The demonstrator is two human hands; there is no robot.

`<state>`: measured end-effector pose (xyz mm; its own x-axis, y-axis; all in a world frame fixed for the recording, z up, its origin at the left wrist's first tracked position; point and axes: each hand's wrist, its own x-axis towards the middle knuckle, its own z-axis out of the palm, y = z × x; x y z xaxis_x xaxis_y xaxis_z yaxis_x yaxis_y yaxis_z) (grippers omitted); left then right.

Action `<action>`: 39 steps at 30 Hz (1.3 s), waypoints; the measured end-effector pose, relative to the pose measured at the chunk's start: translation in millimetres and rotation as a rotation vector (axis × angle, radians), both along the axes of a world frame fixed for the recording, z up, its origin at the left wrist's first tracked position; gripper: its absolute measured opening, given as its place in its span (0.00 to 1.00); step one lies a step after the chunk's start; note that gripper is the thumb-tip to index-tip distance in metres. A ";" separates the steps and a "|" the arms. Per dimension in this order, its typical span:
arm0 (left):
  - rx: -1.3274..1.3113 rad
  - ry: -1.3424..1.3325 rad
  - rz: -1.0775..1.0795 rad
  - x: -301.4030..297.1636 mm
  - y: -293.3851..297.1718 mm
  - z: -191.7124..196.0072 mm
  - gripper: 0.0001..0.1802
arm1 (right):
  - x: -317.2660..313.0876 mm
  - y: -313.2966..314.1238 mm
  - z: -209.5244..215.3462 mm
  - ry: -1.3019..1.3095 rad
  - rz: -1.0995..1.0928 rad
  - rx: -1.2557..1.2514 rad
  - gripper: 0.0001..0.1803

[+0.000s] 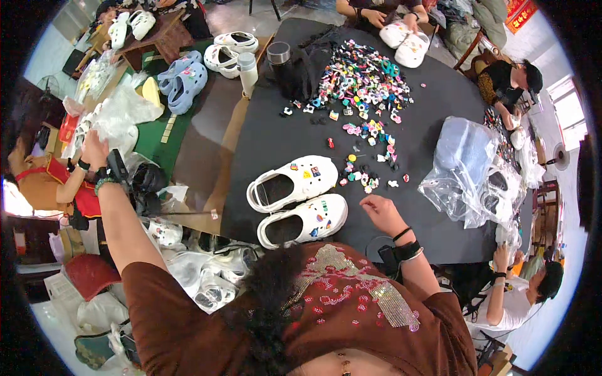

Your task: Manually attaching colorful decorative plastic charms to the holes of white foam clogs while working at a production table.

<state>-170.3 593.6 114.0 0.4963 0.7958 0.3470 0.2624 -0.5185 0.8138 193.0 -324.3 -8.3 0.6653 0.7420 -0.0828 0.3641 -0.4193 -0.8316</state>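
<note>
A pair of white clogs (305,177) with small colourful charms lies side by side on the black table, toes to the right. My right hand (384,214) rests on the table just right of their toes, fingers loosely curled, with nothing visible in them. Far to the left, my left arm is stretched out. My left hand (95,150) is at a heap of clear plastic bags (125,109); its fingers are too small and partly hidden to read. Beyond the clogs, loose shoe charms (370,135) trail away from a large pile (360,75).
Blue clogs (187,84), white clogs (222,57) and a white bottle (248,74) stand back left, near a dark tumbler (278,55). Bagged shoes (464,156) lie right. Across the table a person's hands hold white clogs (406,45). Other people sit right; another is left.
</note>
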 end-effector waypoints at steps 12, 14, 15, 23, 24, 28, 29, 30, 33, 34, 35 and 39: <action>-0.785 -0.137 -0.375 195.0 -500.0 -20.2 0.12 | 10.0 -17.0 -29.8 -0.028 -0.039 -0.149 0.08; -0.792 0.039 -0.472 201.7 -556.5 -10.2 0.13 | 16.3 -14.2 -33.8 -0.010 -0.027 -0.158 0.08; -1.039 -0.093 -0.466 200.8 -566.8 -27.1 0.14 | 19.8 -10.7 -36.0 0.004 -0.001 -0.163 0.08; -1.202 0.083 -0.505 231.9 -603.1 -77.7 0.17 | 77.5 11.3 -50.5 -0.194 -0.122 -0.153 0.07; -1.223 0.078 -0.529 238.2 -606.2 -78.3 0.16 | 83.8 14.2 -50.7 -0.205 -0.111 -0.193 0.07; -1.351 0.173 -0.520 255.6 -603.2 -84.4 0.17 | 98.9 29.9 -52.0 -0.340 -0.013 -0.245 0.07; -1.354 0.176 -0.516 256.8 -599.7 -94.6 0.17 | 98.3 35.2 -51.1 -0.334 -0.011 -0.246 0.07; -1.561 0.116 -0.490 257.0 -593.3 -113.5 0.16 | 96.8 40.5 -50.5 -0.343 0.019 -0.217 0.08; -1.761 0.043 -0.442 261.9 -605.7 -114.6 0.16 | 92.2 38.9 -60.8 -0.329 0.034 -0.191 0.09; -1.729 0.020 -0.447 259.9 -607.5 -116.2 0.16 | 87.6 37.5 -57.0 -0.386 0.085 -0.297 0.09; -1.696 -0.002 -0.453 258.4 -608.1 -118.0 0.15 | 83.2 36.3 -55.0 -0.442 0.136 -0.404 0.09; -1.745 0.009 -0.468 267.8 -601.8 -128.8 0.16 | 79.1 24.8 -51.5 -0.503 0.153 -0.605 0.08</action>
<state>97.5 -8.2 -14.8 0.7598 0.0110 -0.6500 0.3684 0.8165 0.4445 272.1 -299.5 -59.8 0.6242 0.7505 -0.2172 0.7248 -0.6600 -0.1975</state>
